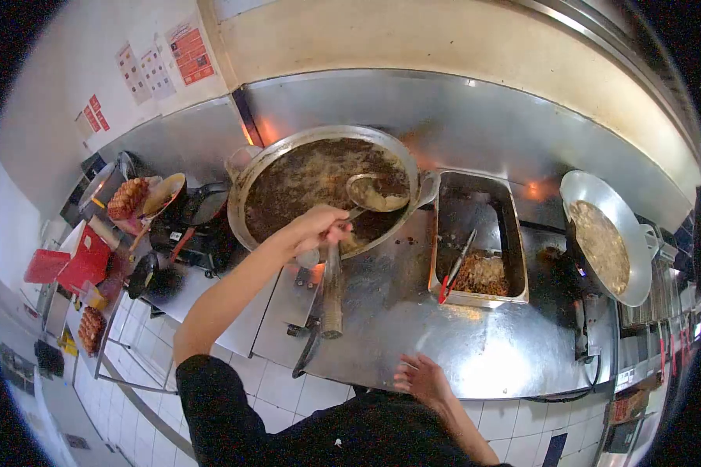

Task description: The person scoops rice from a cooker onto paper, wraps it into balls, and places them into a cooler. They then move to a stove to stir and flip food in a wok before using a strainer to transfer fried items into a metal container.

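Note:
My left hand [319,226] is closed round the handle of a ladle [377,193]. The ladle's bowl is over the right part of a large round pan [288,194] of dark, foamy liquid. A thick cylindrical handle [332,300] sticks out from the pan's near side, just below that hand. My right hand [423,379] hangs at the front edge of the steel counter [389,327], its fingers apart and holding nothing. To its upper right, a rectangular metal tray [480,296] contains brown crumbly food and tongs [459,265] with red grips.
A second wok [637,257] with bubbling liquid stands at the right. On the left are a small black pan [208,204], a red box [84,261], and stacked brown food [128,198] beside a bowl. A flame glows behind the big pan.

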A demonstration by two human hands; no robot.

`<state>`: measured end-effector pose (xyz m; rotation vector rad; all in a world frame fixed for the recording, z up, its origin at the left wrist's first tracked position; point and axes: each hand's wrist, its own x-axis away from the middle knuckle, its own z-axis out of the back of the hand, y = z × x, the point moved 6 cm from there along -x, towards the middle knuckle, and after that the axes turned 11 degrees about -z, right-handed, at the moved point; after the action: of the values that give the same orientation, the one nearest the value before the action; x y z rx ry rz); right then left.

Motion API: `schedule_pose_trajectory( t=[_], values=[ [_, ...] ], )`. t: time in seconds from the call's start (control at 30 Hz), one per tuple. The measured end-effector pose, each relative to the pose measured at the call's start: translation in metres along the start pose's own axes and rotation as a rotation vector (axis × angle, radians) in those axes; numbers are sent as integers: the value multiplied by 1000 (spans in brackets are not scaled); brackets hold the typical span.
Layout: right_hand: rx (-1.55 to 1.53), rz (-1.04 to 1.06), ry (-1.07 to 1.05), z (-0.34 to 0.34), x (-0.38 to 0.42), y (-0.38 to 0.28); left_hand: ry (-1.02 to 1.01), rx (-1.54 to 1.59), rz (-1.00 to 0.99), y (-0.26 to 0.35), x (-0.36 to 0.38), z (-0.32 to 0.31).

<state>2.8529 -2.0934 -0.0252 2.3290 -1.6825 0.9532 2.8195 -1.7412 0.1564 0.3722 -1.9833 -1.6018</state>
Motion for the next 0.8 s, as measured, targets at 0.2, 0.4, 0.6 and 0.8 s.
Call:
schedule_pose_trajectory(
  t=[0.2,0.4,0.6,0.8],
  values=[
    [-149,236,185,45,44,-7,24,127,-99,10,-93,-6],
    [-178,384,282,59,74,-15,202,122,-334,22,-135,-1],
    [-185,385,286,109,109,-11,330,151,-528,86,-96,-26],
    [-214,308,370,181,167,-11,226,392,-478,124,-29,-92]
  ],
)
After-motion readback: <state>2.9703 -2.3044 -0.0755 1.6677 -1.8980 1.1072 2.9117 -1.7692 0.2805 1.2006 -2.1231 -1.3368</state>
